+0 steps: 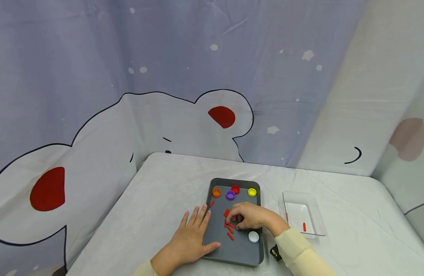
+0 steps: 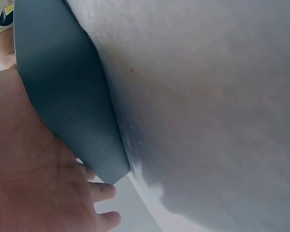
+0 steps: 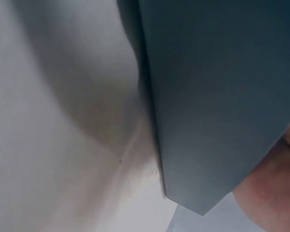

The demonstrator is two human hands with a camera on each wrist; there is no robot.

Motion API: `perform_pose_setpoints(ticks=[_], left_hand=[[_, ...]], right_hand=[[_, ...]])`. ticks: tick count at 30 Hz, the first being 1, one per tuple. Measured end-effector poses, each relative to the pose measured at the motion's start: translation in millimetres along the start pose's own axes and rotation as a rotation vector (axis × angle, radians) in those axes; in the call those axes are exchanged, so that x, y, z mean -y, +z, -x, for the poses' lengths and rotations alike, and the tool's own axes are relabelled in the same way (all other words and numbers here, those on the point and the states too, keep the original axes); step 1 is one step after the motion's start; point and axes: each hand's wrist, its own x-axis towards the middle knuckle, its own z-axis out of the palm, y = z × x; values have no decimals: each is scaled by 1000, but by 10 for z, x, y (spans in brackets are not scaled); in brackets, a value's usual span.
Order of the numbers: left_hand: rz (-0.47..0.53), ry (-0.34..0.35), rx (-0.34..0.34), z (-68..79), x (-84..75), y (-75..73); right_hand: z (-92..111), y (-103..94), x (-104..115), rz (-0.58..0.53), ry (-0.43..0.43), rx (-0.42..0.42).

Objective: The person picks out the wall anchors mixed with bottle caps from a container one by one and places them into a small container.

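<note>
In the head view my left hand (image 1: pixel 189 241) lies flat with spread fingers at the left edge of a grey tray (image 1: pixel 232 253), its thumb over the near left corner. My right hand (image 1: pixel 249 215) reaches over the tray from the right with bent fingers. Its thumb and index finger close around a small red stick (image 1: pixel 231 225). Several more red sticks lie about the fingertips, such as a lower red stick (image 1: pixel 230 236). The wrist views show the tray's outer wall (image 2: pixel 63 72) and parts of the hands; the right fingertips are hidden there.
At the tray's far end are an orange cap (image 1: pixel 216 192), a purple cap (image 1: pixel 230 195), a red cap (image 1: pixel 235 189) and a yellow cap (image 1: pixel 252 192). A white cap (image 1: pixel 253 237) lies near right. A clear box (image 1: pixel 316 214) holding a red stick stands right of the tray.
</note>
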Motion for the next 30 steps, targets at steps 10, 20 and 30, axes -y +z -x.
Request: perform_pose_setpoints(ticks=[10,20,30], left_hand=[[20,4,2,13,-10,12],[20,-7,17,13,-3,3],[23,13,-15,9,-4,25]], right_hand=[[1,30,0,-10,11,-18],[-7,61,11,-7,18,-57],[-22,78,21,36,40,-69]])
